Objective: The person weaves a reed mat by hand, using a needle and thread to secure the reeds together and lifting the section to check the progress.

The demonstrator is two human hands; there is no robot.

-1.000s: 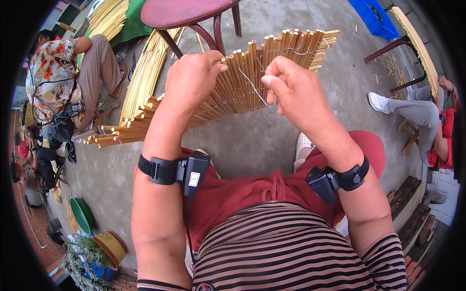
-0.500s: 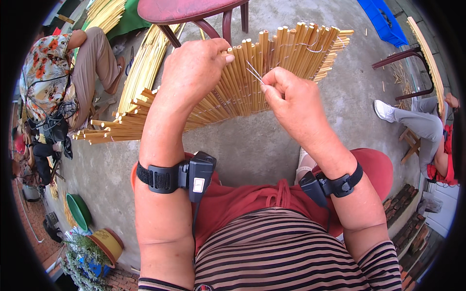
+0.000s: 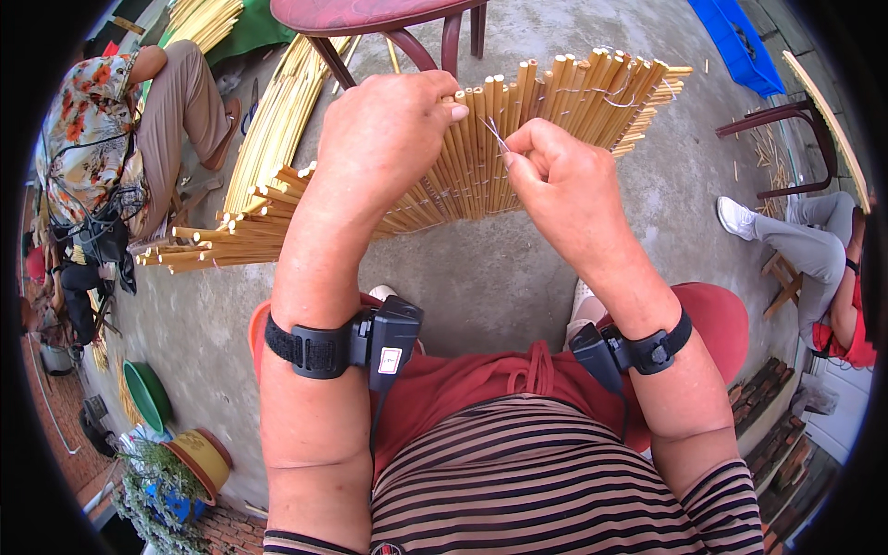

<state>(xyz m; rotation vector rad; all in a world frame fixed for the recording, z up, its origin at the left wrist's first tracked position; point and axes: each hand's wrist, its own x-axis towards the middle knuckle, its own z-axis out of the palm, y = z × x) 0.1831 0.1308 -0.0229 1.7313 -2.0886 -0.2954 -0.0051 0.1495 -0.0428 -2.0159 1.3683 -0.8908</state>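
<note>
A fan-shaped mat of yellow reed stalks [image 3: 472, 185], bound in rows with pale thread, stretches across in front of me. My left hand [image 3: 388, 120] is closed on the mat's upper edge, thumb and fingers pinching stalk ends near its middle. Just to the right, my right hand [image 3: 564, 171] pinches thin pale thread ends [image 3: 494, 132] between thumb and forefinger, in front of the stalks. Loops of white thread [image 3: 606, 91] show on the mat's right part. My left forearm and hand hide some of the mat.
A dark red stool [image 3: 370, 14] stands beyond the mat. Long loose reeds [image 3: 277, 129] lie at the far left, near a seated person [image 3: 102, 139]. Another person's legs [image 3: 795, 236] show at right. A blue crate [image 3: 735, 42] sits far right; a green basin [image 3: 148, 396] stands left.
My left hand and the mat have shifted slightly right. The thread ends in my right hand now point more steeply upward; that hand has moved little.
</note>
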